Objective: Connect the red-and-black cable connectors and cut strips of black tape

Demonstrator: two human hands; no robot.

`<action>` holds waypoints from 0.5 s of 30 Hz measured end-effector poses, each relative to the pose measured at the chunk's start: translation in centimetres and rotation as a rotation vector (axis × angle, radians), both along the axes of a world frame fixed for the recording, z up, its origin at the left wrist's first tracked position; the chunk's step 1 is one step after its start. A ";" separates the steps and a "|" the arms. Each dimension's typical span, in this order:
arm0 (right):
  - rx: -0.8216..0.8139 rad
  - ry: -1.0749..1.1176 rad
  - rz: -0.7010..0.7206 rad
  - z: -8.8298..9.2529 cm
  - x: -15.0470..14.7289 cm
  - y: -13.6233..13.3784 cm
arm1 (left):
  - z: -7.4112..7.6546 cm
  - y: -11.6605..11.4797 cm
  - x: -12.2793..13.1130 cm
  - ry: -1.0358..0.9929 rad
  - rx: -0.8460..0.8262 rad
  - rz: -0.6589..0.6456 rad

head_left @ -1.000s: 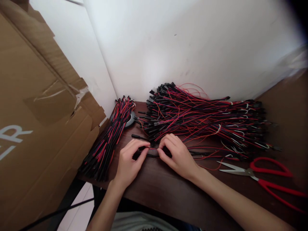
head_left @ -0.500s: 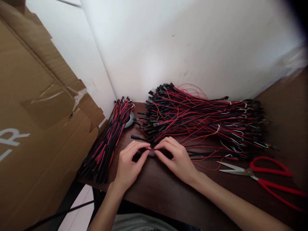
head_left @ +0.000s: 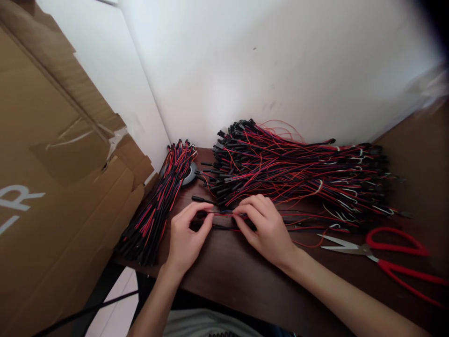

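A thin red and black wire cable (head_left: 222, 214) stretches between my two hands above the table. My left hand (head_left: 189, 231) pinches it on the left with thumb and index finger, near a black connector partly hidden by the fingers. On the right, my right hand (head_left: 261, 224) pinches the same cable between thumb and fingertips. Just behind the hands lies a large pile of red and black wire cables (head_left: 273, 168) with black connectors, some tied with white ties. A loose cable (head_left: 224, 228) rests on the table below the held one.
A smaller cable bundle (head_left: 154, 206) lies left, beside a roll of dark tape (head_left: 190, 175). Scissors with red handles (head_left: 368, 250) lie spread at right on the brown table (head_left: 224, 276). A large cardboard box (head_left: 63, 178) stands left; a white wall (head_left: 280, 65) rises behind.
My hands have moved apart, the right one shifting right and the left one slightly left. More of the pinched cable now shows between them.
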State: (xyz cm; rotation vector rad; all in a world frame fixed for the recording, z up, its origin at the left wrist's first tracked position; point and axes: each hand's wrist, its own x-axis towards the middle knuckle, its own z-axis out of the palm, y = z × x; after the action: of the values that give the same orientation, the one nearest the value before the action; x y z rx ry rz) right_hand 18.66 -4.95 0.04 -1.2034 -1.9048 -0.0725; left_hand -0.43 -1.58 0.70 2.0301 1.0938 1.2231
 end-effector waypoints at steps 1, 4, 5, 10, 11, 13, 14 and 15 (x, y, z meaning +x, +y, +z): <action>0.013 -0.026 -0.012 0.1 0.2 0.0 | -0.1 0.0 0.0 -0.010 -0.009 0.008; 0.012 -0.106 -0.031 0.2 0.4 0.1 | -0.3 0.1 -0.1 -0.018 -0.025 0.021; 0.004 -0.128 -0.030 0.2 0.5 0.1 | -0.4 0.1 -0.1 -0.017 -0.024 0.025; 0.013 -0.163 -0.023 0.1 0.3 -0.2 | -0.5 0.2 -0.1 -0.004 -0.027 0.039; 0.019 -0.165 -0.025 0.1 0.3 -0.2 | -0.5 0.2 -0.2 -0.002 -0.027 0.037; 0.024 -0.170 -0.025 0.1 0.2 -0.2 | -0.5 0.2 -0.2 -0.001 -0.028 0.033; 0.023 -0.174 -0.023 0.1 0.2 -0.1 | -0.5 0.1 -0.2 0.000 -0.031 0.030; 0.021 -0.176 -0.020 0.0 0.2 -0.1 | -0.5 0.1 -0.2 0.000 -0.035 0.028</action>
State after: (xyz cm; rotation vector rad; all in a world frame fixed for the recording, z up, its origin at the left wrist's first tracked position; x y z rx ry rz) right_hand 18.84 -5.05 0.07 -1.2365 -2.0382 -0.2157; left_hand -0.59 -1.46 0.21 1.9943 1.1399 1.2096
